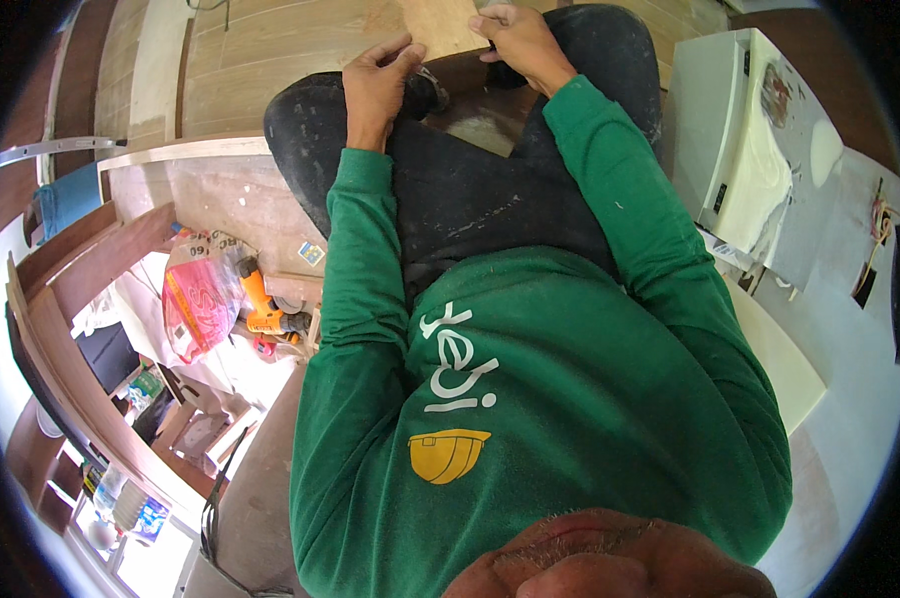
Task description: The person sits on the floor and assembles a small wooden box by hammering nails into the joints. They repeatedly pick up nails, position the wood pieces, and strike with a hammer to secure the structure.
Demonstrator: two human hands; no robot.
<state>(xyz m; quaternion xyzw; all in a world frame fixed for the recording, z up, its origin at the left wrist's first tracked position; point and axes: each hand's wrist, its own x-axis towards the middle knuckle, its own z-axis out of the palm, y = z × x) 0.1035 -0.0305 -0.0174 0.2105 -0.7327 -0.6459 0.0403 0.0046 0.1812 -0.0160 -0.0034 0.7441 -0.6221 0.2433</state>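
A thin, light-brown piece of plywood (442, 24) is held between my two hands at the top of the head view, in front of my knees. My left hand (378, 85) pinches its lower left corner between thumb and fingers. At the right edge, my right hand (525, 48) grips the piece, its fingers partly out of sight. The far end of the plywood runs out of the picture. Both forearms, in green sleeves, rest over my dark trousers (510, 204).
An orange and black power tool (262, 299) lies at left beside a red and clear plastic bag (199, 299). A wooden ledge (186, 149) runs left of my knee. At right stands a grey-white cabinet (709, 130) with pale smears. A black cable (211, 518) hangs lower left.
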